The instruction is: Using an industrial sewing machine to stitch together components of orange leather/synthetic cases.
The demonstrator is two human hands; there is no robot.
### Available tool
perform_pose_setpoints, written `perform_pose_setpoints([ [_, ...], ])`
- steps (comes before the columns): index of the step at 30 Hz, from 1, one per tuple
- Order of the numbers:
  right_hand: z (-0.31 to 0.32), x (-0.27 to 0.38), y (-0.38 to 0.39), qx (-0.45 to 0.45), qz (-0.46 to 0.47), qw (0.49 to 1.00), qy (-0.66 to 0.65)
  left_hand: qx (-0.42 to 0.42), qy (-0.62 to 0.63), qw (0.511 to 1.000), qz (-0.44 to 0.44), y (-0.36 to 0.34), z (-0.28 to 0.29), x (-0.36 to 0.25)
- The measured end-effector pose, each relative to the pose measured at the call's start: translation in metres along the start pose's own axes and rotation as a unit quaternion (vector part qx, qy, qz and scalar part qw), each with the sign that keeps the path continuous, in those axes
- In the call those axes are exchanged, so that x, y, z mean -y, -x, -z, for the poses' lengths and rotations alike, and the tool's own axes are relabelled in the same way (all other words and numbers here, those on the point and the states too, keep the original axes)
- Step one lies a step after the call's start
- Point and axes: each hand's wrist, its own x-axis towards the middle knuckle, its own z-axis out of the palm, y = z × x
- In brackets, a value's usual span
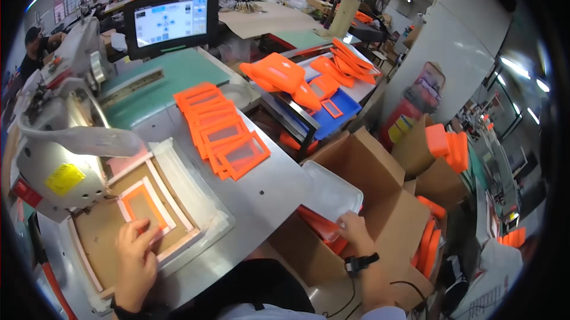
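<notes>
Grey desk, sewing machine. Orange frame sits inside white border, maybe so it can't slide. My left hand near it, fingers bent, bit apart. Right hand by pale tray; can't tell if fingers pinch. Orange pile close, likely for easy reach.

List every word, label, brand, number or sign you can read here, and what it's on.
None clear enough to quote.
Monitor screen: icons and text, too small to read.
Yellow sticker on the machine head: print too blurred to read.
Yellow label on the red object at right: too small to read.
White bag, lower right: lines of print, too blurred to read.
</notes>
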Motion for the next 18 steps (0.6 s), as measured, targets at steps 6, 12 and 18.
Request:
perform_pose_setpoints([
  [6,-0.014,-0.007,0.003,-0.137,-0.014,0.981,-0.136,-0.015,0.045,0.999,0.008,-0.004,-0.002,0.005],
  [12,0.038,-0.028,-0.006,-0.299,-0.126,0.842,-0.431,-0.040,0.053,0.998,-0.013,-0.006,0.001,-0.004],
  [18,0.089,-0.018,0.010,-0.256,-0.033,0.475,-0.841,0.027,0.036,0.991,-0.123,0.010,0.042,-0.017],
])
